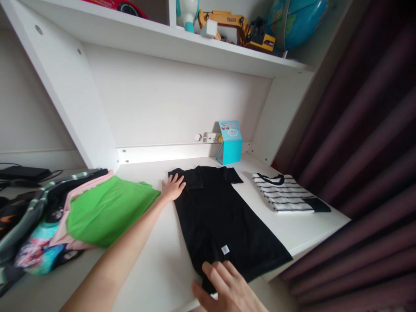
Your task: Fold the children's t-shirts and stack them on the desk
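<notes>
A black T-shirt [224,212] lies spread face down or folded flat on the white desk, with one sleeve sticking out at the back right and a small white tag [225,249] near its hem. My left hand [173,187] rests flat on the shirt's upper left, by the sleeve, fingers spread. At the front left corner of the hem is my right hand [227,288], its fingers bent over the cloth and the thumb apart from them. Whether the fingertips touch the fabric is hard to make out.
Left of the shirt lies a heap of clothes with a green garment [113,212] on top. A folded striped shirt [286,193] sits at the right. Behind stand a blue desk calendar [232,149] and a socket [212,138]. An overhead shelf [195,45] holds toys and a globe [299,21].
</notes>
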A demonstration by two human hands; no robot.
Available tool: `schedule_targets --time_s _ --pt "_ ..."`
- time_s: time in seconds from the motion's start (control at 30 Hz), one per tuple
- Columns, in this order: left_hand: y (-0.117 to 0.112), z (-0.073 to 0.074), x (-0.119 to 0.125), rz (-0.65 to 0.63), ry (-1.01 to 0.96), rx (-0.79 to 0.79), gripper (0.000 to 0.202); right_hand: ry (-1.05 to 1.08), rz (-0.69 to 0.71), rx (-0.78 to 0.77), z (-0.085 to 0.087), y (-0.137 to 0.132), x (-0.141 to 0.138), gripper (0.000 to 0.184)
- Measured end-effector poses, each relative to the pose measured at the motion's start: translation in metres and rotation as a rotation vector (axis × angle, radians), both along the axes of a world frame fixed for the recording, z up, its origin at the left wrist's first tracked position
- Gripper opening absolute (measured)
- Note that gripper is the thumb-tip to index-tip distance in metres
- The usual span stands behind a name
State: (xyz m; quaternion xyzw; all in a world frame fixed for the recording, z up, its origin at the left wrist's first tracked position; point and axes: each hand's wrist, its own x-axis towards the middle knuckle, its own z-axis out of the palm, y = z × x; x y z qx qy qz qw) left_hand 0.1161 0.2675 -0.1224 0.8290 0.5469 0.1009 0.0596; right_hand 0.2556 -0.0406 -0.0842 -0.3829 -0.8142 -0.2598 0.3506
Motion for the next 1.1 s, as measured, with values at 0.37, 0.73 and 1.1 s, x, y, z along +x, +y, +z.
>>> schedule_targets --time_s 0.37,0.73,1.1 --pt "-0.002 0.001 0.0 0.011 0.028 0.013 0.055 0.457 0.137 -0.839 0.061 0.009 0.058 0.023" --pt "0.0 -0.001 -0.001 0.011 0.009 0.019 0.055 0.52 -0.1 -0.717 0.046 0.017 0.059 0.009" --pt "0.002 0.005 -0.006 -0.006 0.031 -0.017 0.055 0.294 0.219 -0.986 0.059 -0.022 0.032 0.025"
